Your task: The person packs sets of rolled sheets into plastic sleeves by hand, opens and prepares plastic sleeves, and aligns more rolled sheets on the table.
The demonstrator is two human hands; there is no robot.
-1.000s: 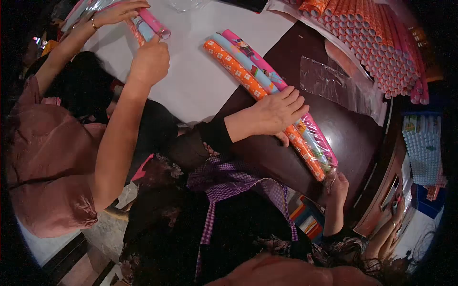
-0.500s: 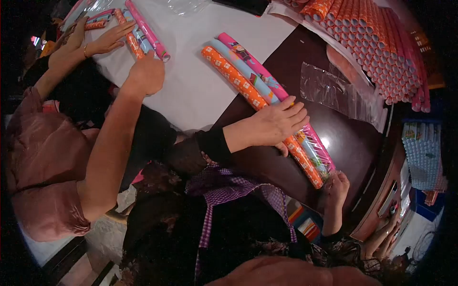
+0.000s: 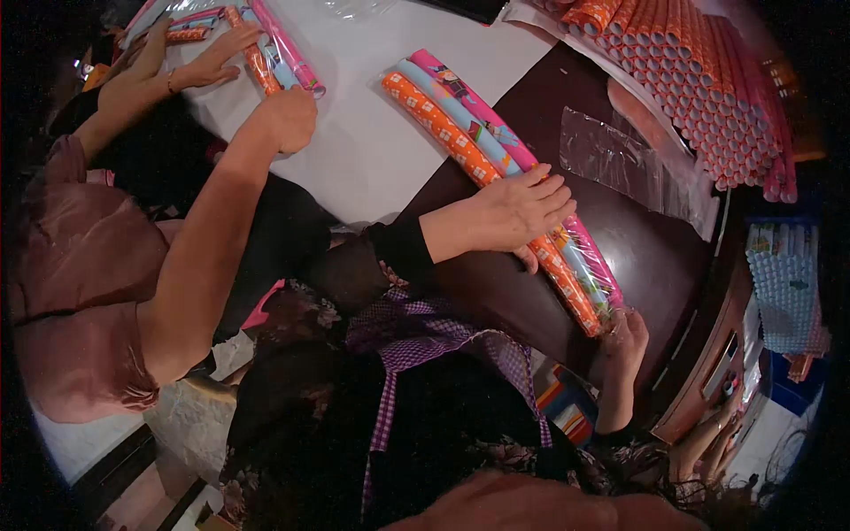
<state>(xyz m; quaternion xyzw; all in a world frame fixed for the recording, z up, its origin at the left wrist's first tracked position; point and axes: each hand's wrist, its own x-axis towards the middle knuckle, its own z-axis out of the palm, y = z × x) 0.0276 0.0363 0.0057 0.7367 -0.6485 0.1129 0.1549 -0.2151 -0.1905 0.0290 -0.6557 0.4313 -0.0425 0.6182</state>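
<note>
A bundle of three wrapping paper rolls lies slantwise over white paper and dark tabletop: an orange roll [image 3: 452, 137], a light blue roll [image 3: 465, 117] and a pink roll [image 3: 482, 111]. Clear plastic film covers at least their near part. My left hand [image 3: 509, 217] is closed across the middle of the bundle, fingers over the top and thumb at the orange roll's side. At the near end my right hand [image 3: 627, 341] pinches the end of the clear plastic sleeve [image 3: 609, 314]; its fingertips are partly hidden.
A large stack of orange and pink rolls [image 3: 682, 80] stands at upper right, beside a flat clear plastic bag [image 3: 606, 159]. Light blue rolls [image 3: 784, 283] stand lower at far right. At left, a co-worker's hands [image 3: 288, 119] handle a similar bundle [image 3: 274, 57] on the white paper [image 3: 354, 150].
The bundle and both my hands have shifted slightly away from my body, with the same hold. The co-worker's hands and bundle appear slightly farther right; the view has also moved a little.
</note>
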